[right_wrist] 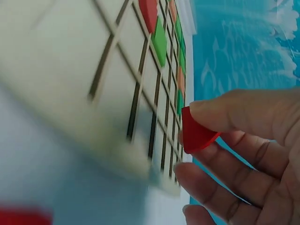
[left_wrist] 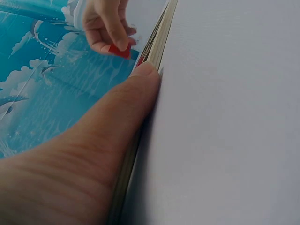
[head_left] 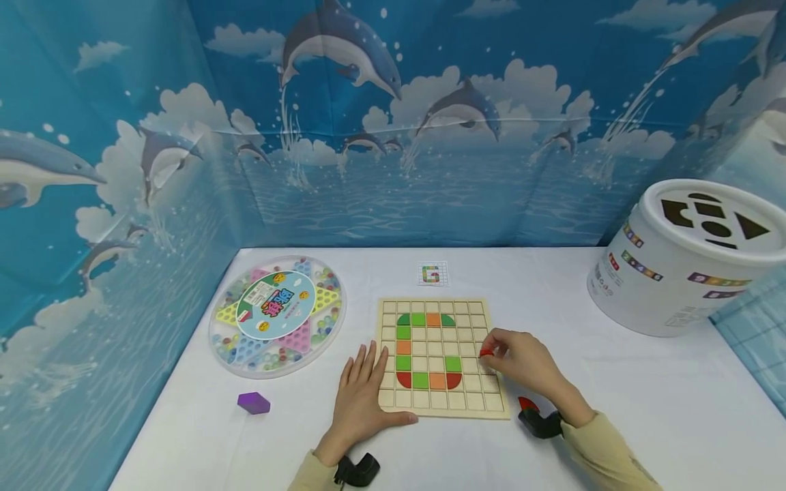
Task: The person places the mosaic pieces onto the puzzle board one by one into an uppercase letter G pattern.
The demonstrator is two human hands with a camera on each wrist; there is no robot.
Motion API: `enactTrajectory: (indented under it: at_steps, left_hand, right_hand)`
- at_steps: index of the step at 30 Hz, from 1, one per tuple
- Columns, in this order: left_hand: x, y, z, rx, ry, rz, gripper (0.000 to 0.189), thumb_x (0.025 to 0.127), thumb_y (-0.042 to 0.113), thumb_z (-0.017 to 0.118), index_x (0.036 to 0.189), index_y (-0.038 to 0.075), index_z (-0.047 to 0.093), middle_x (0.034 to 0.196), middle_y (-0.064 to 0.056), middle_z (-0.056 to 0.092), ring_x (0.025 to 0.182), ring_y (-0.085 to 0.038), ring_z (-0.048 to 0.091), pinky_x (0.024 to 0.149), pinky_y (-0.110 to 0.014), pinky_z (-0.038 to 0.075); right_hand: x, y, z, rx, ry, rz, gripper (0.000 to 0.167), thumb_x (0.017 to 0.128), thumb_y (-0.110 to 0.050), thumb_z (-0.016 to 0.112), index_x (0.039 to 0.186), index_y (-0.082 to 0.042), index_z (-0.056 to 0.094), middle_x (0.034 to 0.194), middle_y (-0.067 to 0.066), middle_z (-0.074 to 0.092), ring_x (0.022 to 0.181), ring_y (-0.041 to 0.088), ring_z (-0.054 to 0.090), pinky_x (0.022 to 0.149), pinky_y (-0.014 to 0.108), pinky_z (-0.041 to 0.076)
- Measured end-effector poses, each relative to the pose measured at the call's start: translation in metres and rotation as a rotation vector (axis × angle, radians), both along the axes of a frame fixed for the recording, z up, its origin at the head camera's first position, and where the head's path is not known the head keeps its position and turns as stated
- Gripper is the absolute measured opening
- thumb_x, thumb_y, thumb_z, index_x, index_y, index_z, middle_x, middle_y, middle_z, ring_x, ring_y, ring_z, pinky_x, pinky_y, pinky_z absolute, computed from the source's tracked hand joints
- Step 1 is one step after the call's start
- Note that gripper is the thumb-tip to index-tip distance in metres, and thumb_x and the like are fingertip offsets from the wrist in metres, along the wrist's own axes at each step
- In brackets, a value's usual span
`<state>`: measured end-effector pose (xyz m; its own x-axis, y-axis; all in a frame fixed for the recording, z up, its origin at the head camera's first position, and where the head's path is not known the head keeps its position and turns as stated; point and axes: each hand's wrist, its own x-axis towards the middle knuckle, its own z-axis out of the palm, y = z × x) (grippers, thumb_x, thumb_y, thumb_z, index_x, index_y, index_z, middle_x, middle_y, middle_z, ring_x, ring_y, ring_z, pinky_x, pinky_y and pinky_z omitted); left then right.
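Observation:
A wooden grid board [head_left: 485, 402] lies on the white table with green, orange and red pieces set in some squares, forming a partial ring. My right hand [head_left: 522, 358] pinches a red quarter-round piece [right_wrist: 199, 133] between thumb and fingers, just above the board's right side. My left hand [head_left: 362, 399] rests with straight fingers at the board's lower left corner, its thumb along the near edge. Another red piece [head_left: 528, 404] lies on the table by the right wrist, partly hidden by the wrist camera. Behind the board is a small pattern card [head_left: 432, 273] showing a similar coloured shape.
A round clear case of marbles [head_left: 276, 317] with a star board lies at the left. Nearer stands a purple block [head_left: 254, 403]. At the right back is a white bucket [head_left: 669, 273] with shaped holes in its lid. Dolphin-printed cloth [head_left: 393, 191] hangs behind the table.

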<state>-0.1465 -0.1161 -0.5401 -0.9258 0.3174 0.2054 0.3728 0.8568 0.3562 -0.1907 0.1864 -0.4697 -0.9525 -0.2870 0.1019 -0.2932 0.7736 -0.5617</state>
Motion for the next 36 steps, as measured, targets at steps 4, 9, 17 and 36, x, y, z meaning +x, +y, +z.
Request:
enactTrajectory:
  at_steps: [4,9,17,36]
  left_hand:
    - [0.000,0.001,0.001,-0.002,-0.014,0.003,0.121,0.061,0.079,0.065,0.150,0.008,0.026,0.155,-0.016,0.017,0.142,-0.033,0.011,0.110,-0.051,0.011]
    - [-0.001,0.001,0.002,-0.015,-0.022,0.003,0.121,0.061,0.079,0.064,0.151,0.008,0.026,0.155,-0.016,0.017,0.142,-0.033,0.010,0.110,-0.051,0.011]
    - [0.000,0.002,0.005,-0.013,-0.016,0.005,0.121,0.061,0.078,0.065,0.150,0.007,0.026,0.155,-0.016,0.018,0.142,-0.033,0.011,0.110,-0.051,0.011]
    - [0.000,0.001,0.002,0.012,-0.005,0.001,0.120,0.061,0.078,0.066,0.150,0.006,0.028,0.154,-0.017,0.020,0.141,-0.034,0.014,0.109,-0.052,0.012]
  right_hand:
    - [-0.010,-0.014,-0.003,-0.009,0.030,0.038,0.014,0.077,-0.010,0.078,0.077,-0.018,0.066,0.071,-0.009,0.055,0.059,0.010,0.045,0.053,0.028,0.037]
    - [-0.020,-0.028,-0.006,-0.029,0.028,0.036,0.010,0.077,-0.012,0.079,0.078,-0.017,0.070,0.070,-0.011,0.058,0.057,0.010,0.044,0.051,0.028,0.037]
    - [-0.026,-0.043,-0.008,0.001,-0.023,0.028,0.007,0.082,-0.009,0.073,0.086,-0.015,0.074,0.073,-0.010,0.062,0.061,0.010,0.047,0.054,0.028,0.039]
    - [-0.028,-0.051,-0.008,0.041,-0.042,-0.008,0.007,0.082,-0.008,0.074,0.077,-0.011,0.071,0.071,-0.006,0.059,0.061,0.010,0.049,0.055,0.030,0.041]
